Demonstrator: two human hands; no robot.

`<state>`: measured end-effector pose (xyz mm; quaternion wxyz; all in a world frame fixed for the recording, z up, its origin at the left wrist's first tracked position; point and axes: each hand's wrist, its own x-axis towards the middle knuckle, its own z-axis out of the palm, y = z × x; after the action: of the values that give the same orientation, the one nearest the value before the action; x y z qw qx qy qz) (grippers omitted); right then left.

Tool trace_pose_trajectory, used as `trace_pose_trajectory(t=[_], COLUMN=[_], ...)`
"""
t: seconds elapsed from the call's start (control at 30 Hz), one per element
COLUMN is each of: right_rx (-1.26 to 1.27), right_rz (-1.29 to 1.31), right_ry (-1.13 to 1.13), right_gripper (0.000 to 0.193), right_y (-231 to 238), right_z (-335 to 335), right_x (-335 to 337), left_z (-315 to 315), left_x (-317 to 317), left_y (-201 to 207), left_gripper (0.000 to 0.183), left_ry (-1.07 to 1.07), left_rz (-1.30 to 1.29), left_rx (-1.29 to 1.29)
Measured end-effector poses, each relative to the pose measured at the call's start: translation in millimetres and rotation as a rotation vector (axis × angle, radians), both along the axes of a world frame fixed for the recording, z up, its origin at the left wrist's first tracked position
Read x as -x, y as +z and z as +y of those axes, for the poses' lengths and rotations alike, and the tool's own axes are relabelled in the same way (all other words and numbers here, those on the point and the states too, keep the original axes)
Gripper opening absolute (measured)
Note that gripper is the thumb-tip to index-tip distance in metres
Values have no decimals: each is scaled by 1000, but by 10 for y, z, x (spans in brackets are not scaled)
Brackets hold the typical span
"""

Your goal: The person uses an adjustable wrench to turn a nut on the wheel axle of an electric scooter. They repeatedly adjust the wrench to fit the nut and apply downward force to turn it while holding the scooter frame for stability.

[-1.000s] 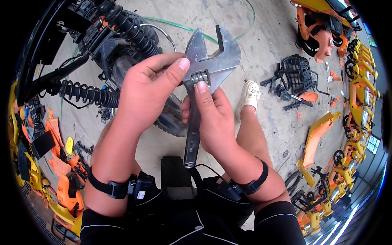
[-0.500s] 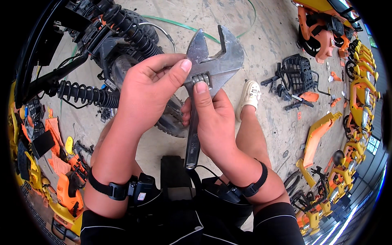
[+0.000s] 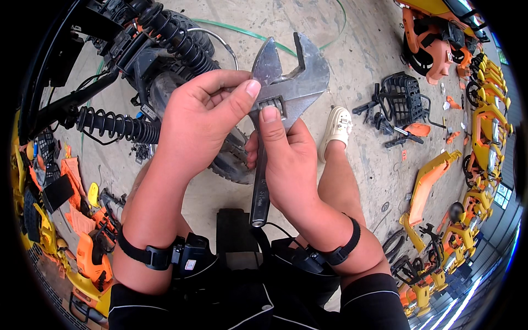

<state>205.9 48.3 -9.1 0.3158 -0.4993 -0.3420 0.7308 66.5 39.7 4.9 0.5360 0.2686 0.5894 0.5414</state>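
Note:
A large grey metal adjustable wrench [image 3: 301, 91] is held up in front of me, jaws upward and wide apart, with nothing between them. My right hand [image 3: 291, 168] wraps the upper handle, its thumb resting on the ribbed adjusting screw [image 3: 271, 103] below the jaws. From the other side my left hand [image 3: 192, 124] pinches the smaller, left-hand jaw [image 3: 267, 63] between thumb and forefinger. The handle's lower end points down toward my lap. Most of my right fingers are hidden behind the handle.
A partly stripped vehicle with black coil springs [image 3: 118, 125] and a tyre [image 3: 231, 165] stands at the left. Orange and yellow panels [image 3: 93, 258] pile up lower left. A black basket [image 3: 399, 96] and loose parts lie at right, near a row of yellow vehicles [image 3: 487, 137].
The wrench and my right thumb have shifted up very slightly, the thumb still on the adjusting screw. The grip of both hands and the jaw gap look about the same.

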Motion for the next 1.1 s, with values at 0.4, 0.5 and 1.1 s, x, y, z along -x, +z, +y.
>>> trace_pose_trajectory(t=[0.4,0.5,1.1], right_rx=[4,8,29], right_rz=[-16,-20,-11], right_ry=[-6,-2,-3], right_gripper=[38,39,37], right_y=[3,2,-20], right_z=[21,22,27], right_x=[29,35,19], left_z=[15,23,30], left_x=[23,12,-6], left_y=[7,21,-26], left_gripper=[31,30,30], left_ry=[-18,2,10], left_rz=[-12,-5,3], left_rx=[-1,-14,-26])
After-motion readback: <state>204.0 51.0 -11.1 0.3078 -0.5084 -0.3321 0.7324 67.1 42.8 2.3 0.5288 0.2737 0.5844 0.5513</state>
